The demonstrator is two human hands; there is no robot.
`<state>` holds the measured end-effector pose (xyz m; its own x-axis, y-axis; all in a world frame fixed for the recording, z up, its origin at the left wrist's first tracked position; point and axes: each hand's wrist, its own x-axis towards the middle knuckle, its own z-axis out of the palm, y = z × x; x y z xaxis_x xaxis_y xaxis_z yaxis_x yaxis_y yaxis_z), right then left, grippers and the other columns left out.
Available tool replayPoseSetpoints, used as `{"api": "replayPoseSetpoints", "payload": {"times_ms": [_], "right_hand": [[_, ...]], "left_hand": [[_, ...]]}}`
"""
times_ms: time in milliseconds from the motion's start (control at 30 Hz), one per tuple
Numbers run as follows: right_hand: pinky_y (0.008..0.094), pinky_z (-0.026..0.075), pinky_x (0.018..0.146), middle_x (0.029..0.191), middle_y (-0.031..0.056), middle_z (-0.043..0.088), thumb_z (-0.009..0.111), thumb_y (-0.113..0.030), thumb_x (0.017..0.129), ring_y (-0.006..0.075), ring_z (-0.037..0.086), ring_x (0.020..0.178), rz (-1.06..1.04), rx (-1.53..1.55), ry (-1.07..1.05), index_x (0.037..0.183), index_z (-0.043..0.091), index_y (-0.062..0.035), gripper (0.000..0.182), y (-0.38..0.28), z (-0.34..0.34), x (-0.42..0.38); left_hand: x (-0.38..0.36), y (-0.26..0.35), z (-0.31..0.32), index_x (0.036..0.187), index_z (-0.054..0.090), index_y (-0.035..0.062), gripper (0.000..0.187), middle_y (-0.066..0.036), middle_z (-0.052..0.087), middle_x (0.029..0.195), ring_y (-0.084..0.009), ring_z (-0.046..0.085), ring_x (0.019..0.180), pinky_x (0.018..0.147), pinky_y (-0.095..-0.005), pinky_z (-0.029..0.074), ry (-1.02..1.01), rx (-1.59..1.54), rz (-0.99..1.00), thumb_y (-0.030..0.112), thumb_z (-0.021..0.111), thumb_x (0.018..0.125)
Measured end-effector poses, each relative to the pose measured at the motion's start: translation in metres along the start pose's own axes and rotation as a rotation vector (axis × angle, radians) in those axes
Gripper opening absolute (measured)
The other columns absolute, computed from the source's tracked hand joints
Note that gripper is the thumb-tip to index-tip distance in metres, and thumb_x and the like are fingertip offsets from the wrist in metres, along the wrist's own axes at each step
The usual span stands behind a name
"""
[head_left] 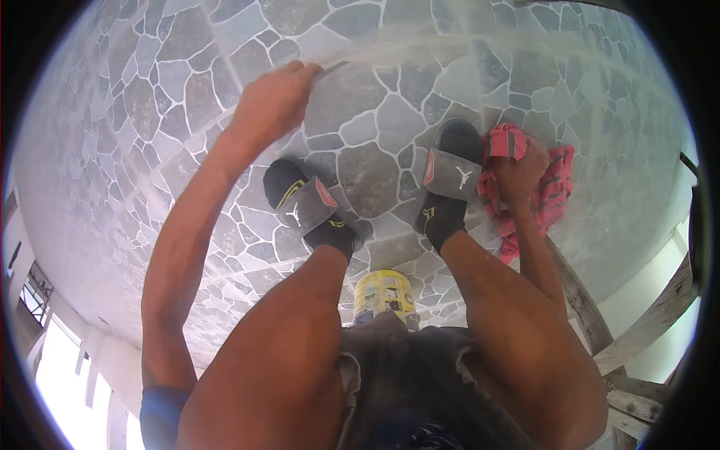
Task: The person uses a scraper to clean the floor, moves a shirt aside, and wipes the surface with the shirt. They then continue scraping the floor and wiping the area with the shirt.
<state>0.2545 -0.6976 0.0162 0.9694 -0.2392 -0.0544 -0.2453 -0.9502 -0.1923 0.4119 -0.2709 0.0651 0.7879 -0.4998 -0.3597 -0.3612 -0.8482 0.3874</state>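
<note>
My left hand (276, 105) is closed, reaching to the tiled floor. Its fingertips pinch a thin, flat, blade-like tool (332, 66), mostly hidden by the fingers, at a whitish, smeared tile joint (390, 51). On the right, my right hand (521, 174) is closed on a red cloth (553, 191) with dark stripes. Part of the cloth bunches up above the fingers, and the rest hangs or lies on the floor beside my foot.
Stone-patterned tiles (367, 176) surround my feet, which wear dark slides (306, 202). Between my legs stands a yellow bucket (385, 291). Wooden beams (649, 311) stand at the right. Bright openings (64, 360) show at the lower left.
</note>
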Motion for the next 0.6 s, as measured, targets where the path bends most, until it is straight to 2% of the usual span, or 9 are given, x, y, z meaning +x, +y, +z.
{"api": "replayPoseSetpoints", "payload": {"times_ms": [67,100,200,300,400,433,533,600], "right_hand": [[0.0529,0.044,0.089,0.102,0.0176,0.066,0.071,-0.034,0.081,0.0426,0.06,0.102,-0.053,0.013,0.074,0.107,0.064,-0.0031,0.041,0.006,0.01,-0.003],[0.0529,0.044,0.09,0.102,0.0179,0.066,0.071,-0.034,0.081,0.0427,0.06,0.102,-0.082,0.011,0.12,0.107,0.064,-0.0031,0.041,0.01,0.012,0.0],[0.054,0.044,0.09,0.102,0.0187,0.065,0.07,-0.036,0.083,0.0432,0.06,0.102,0.003,0.007,-0.01,0.106,0.063,-0.0025,0.042,-0.009,-0.007,0.003],[0.0554,0.043,0.09,0.103,0.0188,0.065,0.069,-0.037,0.085,0.0436,0.059,0.102,-0.045,-0.007,0.208,0.106,0.063,-0.0021,0.041,-0.001,0.008,-0.003],[0.0558,0.042,0.092,0.102,0.0191,0.065,0.067,-0.038,0.086,0.044,0.059,0.103,-0.113,-0.042,0.263,0.106,0.063,-0.0024,0.041,0.009,0.016,-0.008],[0.0558,0.042,0.092,0.103,0.0196,0.065,0.067,-0.039,0.086,0.0442,0.058,0.104,-0.087,-0.03,0.236,0.106,0.063,-0.0025,0.042,0.006,0.015,-0.004],[0.0559,0.041,0.095,0.104,0.021,0.064,0.067,-0.04,0.086,0.0451,0.057,0.107,-0.01,-0.013,0.148,0.108,0.062,-0.0027,0.044,0.004,0.012,0.002],[0.056,0.04,0.096,0.104,0.0217,0.064,0.068,-0.041,0.085,0.0457,0.057,0.109,0.036,0.008,0.029,0.109,0.062,-0.0024,0.046,-0.004,-0.003,0.0]], "left_hand": [[-0.021,0.045,0.045,0.128,0.059,0.0108,0.042,-0.011,0.057,0.106,-0.0301,0.062,0.099,0.083,-0.0419,0.053,0.052,0.049,0.112,0.002,0.058,0.087],[-0.019,0.056,0.073,0.13,0.057,0.0064,0.044,-0.008,0.056,0.105,-0.0269,0.058,0.101,0.08,-0.0382,0.052,0.172,0.172,0.2,0.006,0.059,0.086],[0.0,0.092,0.103,0.132,0.055,0.0011,0.047,-0.007,0.054,0.103,-0.0252,0.057,0.099,0.078,-0.0353,0.05,0.337,0.253,0.223,0.01,0.06,0.086],[0.044,0.074,0.087,0.135,0.054,-0.0002,0.051,-0.007,0.055,0.104,-0.0239,0.057,0.1,0.078,-0.0341,0.049,0.336,0.312,0.223,0.012,0.061,0.086],[0.04,0.076,0.081,0.136,0.054,-0.0002,0.051,-0.007,0.055,0.105,-0.0233,0.056,0.1,0.078,-0.0349,0.048,0.237,0.346,0.288,0.012,0.061,0.086],[0.031,0.082,0.084,0.135,0.054,0.0003,0.049,-0.006,0.055,0.105,-0.0231,0.055,0.099,0.076,-0.0362,0.047,0.288,0.285,0.419,0.011,0.06,0.087],[0.043,0.06,0.088,0.127,0.058,0.0011,0.043,-0.005,0.056,0.1,-0.0215,0.055,0.093,0.073,-0.0351,0.046,0.379,0.363,0.512,0.014,0.062,0.086],[0.064,0.063,0.073,0.125,0.059,0.0019,0.041,-0.005,0.055,0.099,-0.0207,0.055,0.092,0.073,-0.0351,0.046,0.355,0.294,0.307,0.013,0.061,0.086]]}}
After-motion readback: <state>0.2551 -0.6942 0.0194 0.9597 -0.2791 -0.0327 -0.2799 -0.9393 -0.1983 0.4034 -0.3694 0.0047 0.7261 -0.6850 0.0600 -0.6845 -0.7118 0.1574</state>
